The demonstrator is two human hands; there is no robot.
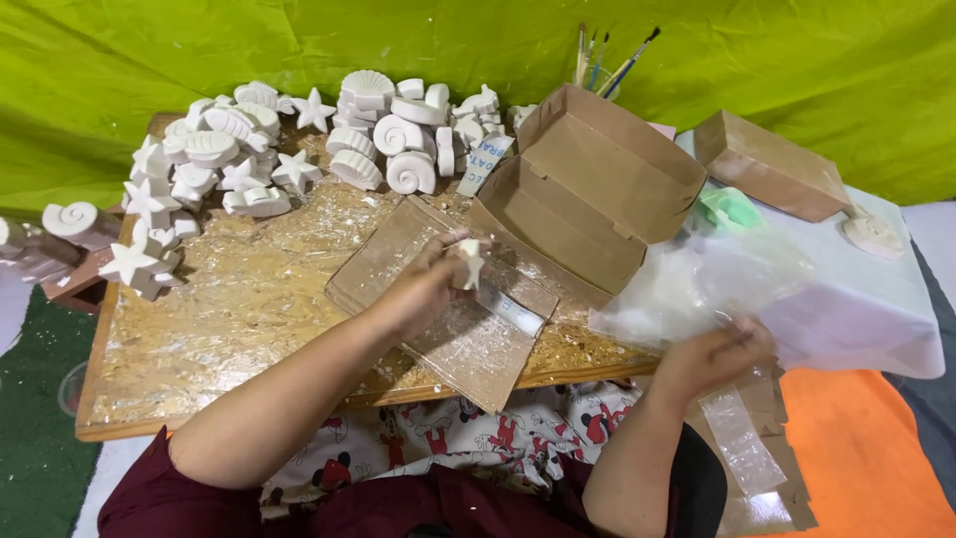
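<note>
Left fingers: closed round a small white plaster star (470, 263), pinched upright above the clear sheet (468, 339).
Left hand (423, 289): near board centre.
Star: matte white, unpainted, chunky points.
Right fingers: gripping crinkled clear plastic bags (697, 284), at 4 o'clock from the star.
Right hand (712, 354): off the board's edge.
Open cardboard box (588, 189): at 2 o'clock from the star.
Plaster shells and stars (299, 149): heaped at 11 o'clock on the wooden board (219, 329).

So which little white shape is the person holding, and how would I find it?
Start at the wooden board, then find the clear plastic sheet near its front edge. Just above it, the left hand pinches a small white plaster figure. It is the only white piece lifted up in fingers; all the other plaster shells and stars lie heaped at the board's far side.
</note>
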